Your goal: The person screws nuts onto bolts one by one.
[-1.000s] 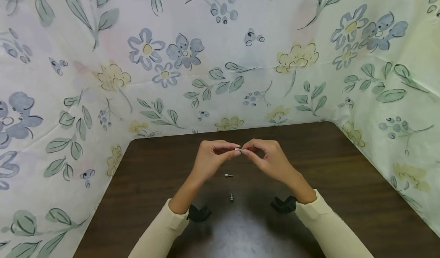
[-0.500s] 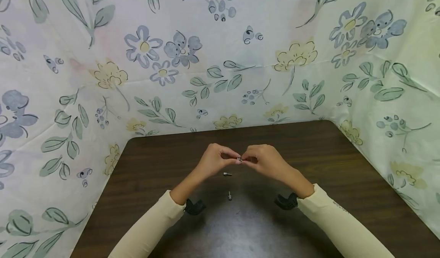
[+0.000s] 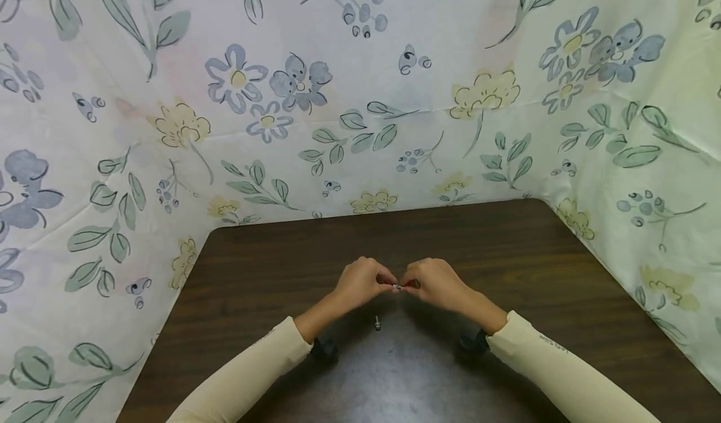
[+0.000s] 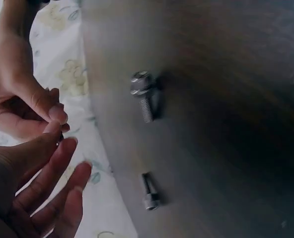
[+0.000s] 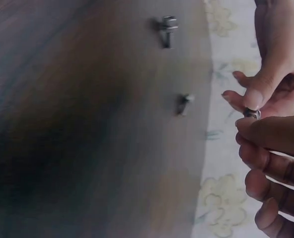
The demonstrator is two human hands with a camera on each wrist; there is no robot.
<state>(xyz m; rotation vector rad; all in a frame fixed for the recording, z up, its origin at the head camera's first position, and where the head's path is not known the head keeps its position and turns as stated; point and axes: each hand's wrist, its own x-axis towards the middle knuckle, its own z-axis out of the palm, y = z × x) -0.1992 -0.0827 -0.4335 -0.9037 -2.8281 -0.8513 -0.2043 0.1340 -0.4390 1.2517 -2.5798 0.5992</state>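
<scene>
My left hand [image 3: 360, 282] and right hand [image 3: 442, 283] meet fingertip to fingertip over the table. Between them they pinch a small metal bolt [image 3: 397, 287], mostly covered by fingers. The right wrist view shows the bolt's shiny end [image 5: 255, 114] between thumbs and fingers. In the left wrist view, the left hand's other fingers [image 4: 70, 198] spread loosely. A second bolt [image 3: 377, 324] lies below the hands in the head view; the left wrist view shows its socket head with a collar beneath [image 4: 143, 87]. The third bolt [image 4: 150, 193] lies apart from it, hidden behind the hands in the head view.
The dark wood table [image 3: 270, 254] has rounded far corners. Floral cloth [image 3: 360, 85] hangs behind it and along both sides. Black wrist mounts [image 3: 325, 349] sit by the cream sleeves [image 3: 248, 373].
Both hands have come down the view toward the person, still pinching the bolt together. They now cover one of the two bolts lying on the table.
</scene>
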